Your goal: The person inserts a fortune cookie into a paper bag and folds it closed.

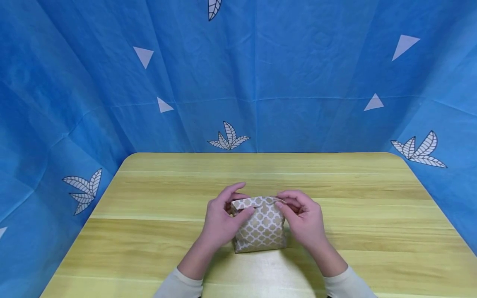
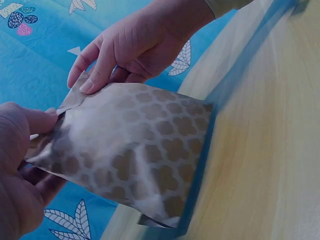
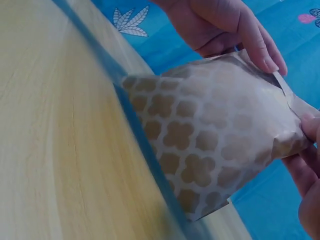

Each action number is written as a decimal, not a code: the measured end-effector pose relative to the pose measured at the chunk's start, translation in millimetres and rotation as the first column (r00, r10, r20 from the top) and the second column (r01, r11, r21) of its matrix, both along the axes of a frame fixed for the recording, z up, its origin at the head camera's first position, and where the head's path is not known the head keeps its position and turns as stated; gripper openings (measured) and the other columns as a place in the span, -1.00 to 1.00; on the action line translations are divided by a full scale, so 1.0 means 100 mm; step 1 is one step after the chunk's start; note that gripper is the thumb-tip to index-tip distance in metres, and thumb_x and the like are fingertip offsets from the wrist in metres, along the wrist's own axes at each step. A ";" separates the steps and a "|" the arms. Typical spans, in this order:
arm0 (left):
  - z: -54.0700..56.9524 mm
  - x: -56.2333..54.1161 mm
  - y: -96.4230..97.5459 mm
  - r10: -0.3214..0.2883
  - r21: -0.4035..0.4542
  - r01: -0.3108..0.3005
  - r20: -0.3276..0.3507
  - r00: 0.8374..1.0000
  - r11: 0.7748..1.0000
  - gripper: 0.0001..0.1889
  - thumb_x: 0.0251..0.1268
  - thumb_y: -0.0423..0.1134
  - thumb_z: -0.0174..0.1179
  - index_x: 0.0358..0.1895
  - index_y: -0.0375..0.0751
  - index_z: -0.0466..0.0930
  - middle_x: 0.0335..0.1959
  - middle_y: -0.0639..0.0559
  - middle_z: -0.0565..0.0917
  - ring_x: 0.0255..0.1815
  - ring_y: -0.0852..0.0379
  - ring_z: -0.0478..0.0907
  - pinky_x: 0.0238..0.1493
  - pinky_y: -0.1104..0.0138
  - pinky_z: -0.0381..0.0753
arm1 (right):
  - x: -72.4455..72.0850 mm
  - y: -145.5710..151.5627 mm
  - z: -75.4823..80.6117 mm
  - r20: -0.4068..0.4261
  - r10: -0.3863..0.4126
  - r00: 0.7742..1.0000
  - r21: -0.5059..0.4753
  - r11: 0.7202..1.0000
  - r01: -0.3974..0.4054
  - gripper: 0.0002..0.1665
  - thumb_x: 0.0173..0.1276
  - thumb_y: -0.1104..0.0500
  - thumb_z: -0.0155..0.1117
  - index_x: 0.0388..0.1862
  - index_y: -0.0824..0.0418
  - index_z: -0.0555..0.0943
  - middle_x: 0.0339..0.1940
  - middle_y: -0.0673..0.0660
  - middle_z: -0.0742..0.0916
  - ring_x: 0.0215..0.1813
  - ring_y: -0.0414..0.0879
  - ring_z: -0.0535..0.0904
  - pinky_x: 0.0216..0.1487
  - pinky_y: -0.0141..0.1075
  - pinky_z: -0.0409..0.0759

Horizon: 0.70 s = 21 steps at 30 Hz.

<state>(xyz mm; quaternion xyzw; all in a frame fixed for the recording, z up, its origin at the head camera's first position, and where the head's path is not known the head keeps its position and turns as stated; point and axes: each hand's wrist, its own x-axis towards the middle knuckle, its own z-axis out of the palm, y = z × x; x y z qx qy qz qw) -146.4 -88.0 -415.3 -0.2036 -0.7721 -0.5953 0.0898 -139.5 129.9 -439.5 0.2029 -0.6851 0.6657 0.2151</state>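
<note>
A brown paper bag (image 1: 262, 229) with a white lattice pattern stands on the wooden table, its top edge folded over toward the front. My left hand (image 1: 222, 217) pinches the fold at its left end, thumb on the front and fingers behind. At the right end, my right hand (image 1: 305, 215) pinches the same fold between thumb and fingers. In the left wrist view the bag (image 2: 135, 145) looks full and creased. The right wrist view shows the folded strip (image 3: 295, 100) between both thumbs. Whatever the bag holds is hidden.
The light wooden table (image 1: 149, 240) spreads out around the bag on all sides. Behind it and along both sides hangs a blue cloth (image 1: 298, 74) printed with white leaves and triangles.
</note>
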 end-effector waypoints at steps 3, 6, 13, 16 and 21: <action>-0.01 0.01 0.02 -0.005 -0.037 0.009 0.095 0.995 0.999 -0.28 0.11 -0.29 0.50 0.39 0.02 0.43 -0.17 0.09 0.71 -0.35 0.17 0.62 -0.36 0.32 0.65 | 0.01 -0.01 0.00 0.012 -0.025 1.000 0.015 1.000 0.025 -0.75 0.19 0.63 0.30 -0.18 0.45 0.66 -0.26 0.29 0.77 -0.36 -0.18 0.67 -0.47 -0.47 0.57; -0.03 0.01 0.05 0.007 -0.037 -0.002 0.148 0.989 0.999 -0.24 0.10 -0.29 0.50 0.41 0.04 0.39 -0.22 0.06 0.69 -0.30 0.16 0.66 -0.27 0.25 0.70 | 0.01 -0.02 0.00 0.014 -0.022 1.000 0.016 1.000 0.022 -0.75 0.19 0.63 0.30 -0.18 0.43 0.66 -0.26 0.27 0.77 -0.44 -0.18 0.63 -0.54 -0.47 0.53; -0.07 0.00 0.08 0.025 0.001 -0.026 0.170 0.985 1.000 -0.26 0.08 -0.38 0.49 0.39 -0.02 0.43 -0.29 0.04 0.70 -0.37 0.11 0.66 -0.36 0.26 0.68 | 0.02 -0.02 -0.01 0.028 -0.009 1.000 0.013 1.000 0.008 -0.76 0.19 0.62 0.31 -0.18 0.44 0.66 -0.29 0.28 0.76 -0.47 -0.18 0.60 -0.54 -0.45 0.53; -0.07 -0.01 0.05 0.002 0.014 -0.004 0.158 0.987 1.000 -0.30 0.13 -0.34 0.48 0.37 0.03 0.46 -0.28 0.07 0.71 -0.43 0.13 0.61 -0.44 0.31 0.63 | 0.02 -0.02 -0.01 0.038 -0.021 0.999 0.017 1.000 0.020 -0.78 0.21 0.60 0.32 -0.19 0.42 0.67 -0.31 0.28 0.77 -0.50 -0.18 0.59 -0.54 -0.45 0.54; -0.09 -0.05 -0.02 -0.019 0.025 0.018 0.075 0.997 1.000 -0.48 0.28 -0.32 0.37 0.31 0.01 0.53 -0.26 0.08 0.74 -0.57 0.14 0.44 -0.58 0.41 0.42 | 0.01 -0.03 -0.02 0.075 -0.052 0.996 0.007 0.999 0.052 -0.77 0.21 0.58 0.34 -0.19 0.39 0.69 -0.35 0.27 0.77 -0.50 -0.13 0.61 -0.52 -0.42 0.58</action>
